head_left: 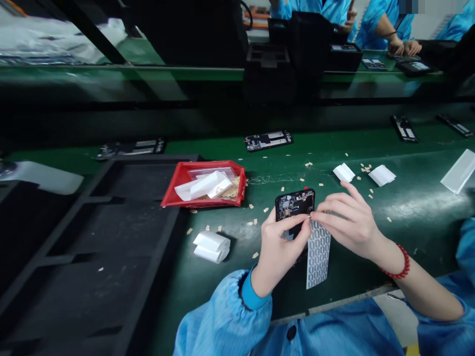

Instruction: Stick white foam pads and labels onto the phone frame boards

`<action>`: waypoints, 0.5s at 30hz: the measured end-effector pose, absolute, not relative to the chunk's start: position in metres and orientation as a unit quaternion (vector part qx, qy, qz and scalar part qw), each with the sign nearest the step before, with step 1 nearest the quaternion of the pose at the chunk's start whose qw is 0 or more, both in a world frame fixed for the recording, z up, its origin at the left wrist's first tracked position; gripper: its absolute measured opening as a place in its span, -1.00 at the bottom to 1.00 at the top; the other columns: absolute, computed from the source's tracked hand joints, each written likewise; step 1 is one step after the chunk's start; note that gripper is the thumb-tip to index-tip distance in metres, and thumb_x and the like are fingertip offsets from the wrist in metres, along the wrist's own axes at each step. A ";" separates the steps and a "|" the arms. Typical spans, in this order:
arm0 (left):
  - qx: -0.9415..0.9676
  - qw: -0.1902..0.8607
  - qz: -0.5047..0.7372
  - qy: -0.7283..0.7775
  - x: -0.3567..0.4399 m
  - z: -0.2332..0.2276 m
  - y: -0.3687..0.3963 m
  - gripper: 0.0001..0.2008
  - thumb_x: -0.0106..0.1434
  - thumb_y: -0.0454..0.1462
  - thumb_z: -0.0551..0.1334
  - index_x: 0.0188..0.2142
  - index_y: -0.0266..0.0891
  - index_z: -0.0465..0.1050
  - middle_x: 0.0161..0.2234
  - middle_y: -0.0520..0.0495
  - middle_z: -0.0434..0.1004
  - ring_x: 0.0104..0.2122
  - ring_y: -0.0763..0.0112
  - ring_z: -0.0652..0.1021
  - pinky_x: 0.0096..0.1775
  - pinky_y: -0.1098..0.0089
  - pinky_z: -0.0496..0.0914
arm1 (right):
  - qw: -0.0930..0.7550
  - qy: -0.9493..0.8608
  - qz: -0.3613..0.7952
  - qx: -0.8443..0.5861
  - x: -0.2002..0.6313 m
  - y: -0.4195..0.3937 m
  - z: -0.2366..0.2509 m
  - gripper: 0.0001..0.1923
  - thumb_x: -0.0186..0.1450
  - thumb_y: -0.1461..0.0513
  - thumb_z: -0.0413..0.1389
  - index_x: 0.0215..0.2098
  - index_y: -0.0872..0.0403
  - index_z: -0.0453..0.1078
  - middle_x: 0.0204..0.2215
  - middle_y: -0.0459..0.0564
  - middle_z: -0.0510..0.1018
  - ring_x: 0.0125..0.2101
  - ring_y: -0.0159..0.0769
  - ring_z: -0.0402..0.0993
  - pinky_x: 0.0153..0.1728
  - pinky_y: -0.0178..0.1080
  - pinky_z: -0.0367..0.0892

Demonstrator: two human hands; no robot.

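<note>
- My left fingers [291,221] hold the opened phone [300,203], tilted up over the bench [237,296].
- My right fingers [334,221] pinch the patterned sheet [318,257], just right of the phone.
- A red tray [174,185] sits farther left.

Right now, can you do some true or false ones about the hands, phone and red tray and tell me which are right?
1. The left hand holds an opened phone. True.
2. The right wrist's bracelet is blue. False: the bead bracelet is red.
3. Folded white paper lies in the red tray. True.
4. The patterned sheet is in the tray. False: the patterned sheet hangs below the hands.
5. The right hand reaches close to the left. True.
</note>
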State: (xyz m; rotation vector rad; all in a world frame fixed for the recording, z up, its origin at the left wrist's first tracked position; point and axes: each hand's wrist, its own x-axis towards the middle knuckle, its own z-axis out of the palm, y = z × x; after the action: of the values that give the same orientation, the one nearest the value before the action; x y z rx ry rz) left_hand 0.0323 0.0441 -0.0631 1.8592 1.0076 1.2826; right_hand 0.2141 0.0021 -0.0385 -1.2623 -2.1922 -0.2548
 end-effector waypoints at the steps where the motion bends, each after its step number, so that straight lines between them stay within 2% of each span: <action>1: 0.707 0.336 0.484 0.390 0.032 -0.063 0.044 -0.89 0.17 -0.36 0.33 -0.41 -0.23 0.69 -0.36 -0.13 0.67 -0.40 0.31 0.66 -0.33 0.37 0.57 | 0.295 -0.825 -0.122 -0.466 0.214 0.002 -0.041 -0.80 0.37 0.38 0.12 -0.18 0.00 0.54 -0.30 -0.06 0.66 -0.25 -0.25 0.53 0.19 0.14 0.25; 6: 0.701 0.358 0.462 0.409 0.030 -0.062 0.045 -0.87 0.17 -0.33 0.32 -0.43 -0.22 0.69 -0.38 -0.12 0.67 -0.40 0.32 0.64 -0.33 0.37 0.55 | 0.314 -0.823 -0.172 -0.441 0.212 0.003 -0.049 -0.84 0.39 0.38 0.10 -0.21 0.05 0.50 -0.34 -0.08 0.66 -0.29 -0.29 0.47 0.22 0.11 0.22; 12: 0.692 0.372 0.450 0.425 0.031 -0.063 0.044 -0.85 0.17 -0.29 0.31 -0.43 -0.23 0.69 -0.38 -0.13 0.65 -0.38 0.30 0.63 -0.30 0.35 0.54 | 0.335 -0.822 -0.083 -0.453 0.212 0.001 -0.048 -0.89 0.37 0.39 0.12 -0.25 0.06 0.38 -0.32 -0.05 0.59 -0.25 -0.27 0.43 0.25 0.14 0.15; 15: 0.697 0.390 0.412 0.437 0.032 -0.065 0.048 -0.83 0.19 -0.27 0.29 -0.40 -0.25 0.69 -0.32 -0.18 0.66 -0.31 0.24 0.64 -0.23 0.29 0.54 | 0.365 -0.806 -0.017 -0.466 0.211 -0.004 -0.040 -0.86 0.38 0.40 0.09 -0.25 0.04 0.33 -0.30 -0.06 0.54 -0.24 -0.30 0.42 0.25 0.13 0.14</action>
State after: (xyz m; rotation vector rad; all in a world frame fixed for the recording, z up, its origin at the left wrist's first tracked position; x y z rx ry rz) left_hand 0.0318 0.0479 -0.0652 1.7717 1.1116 1.0479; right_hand 0.2114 -0.0041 -0.0404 -1.1985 -2.0723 -0.0427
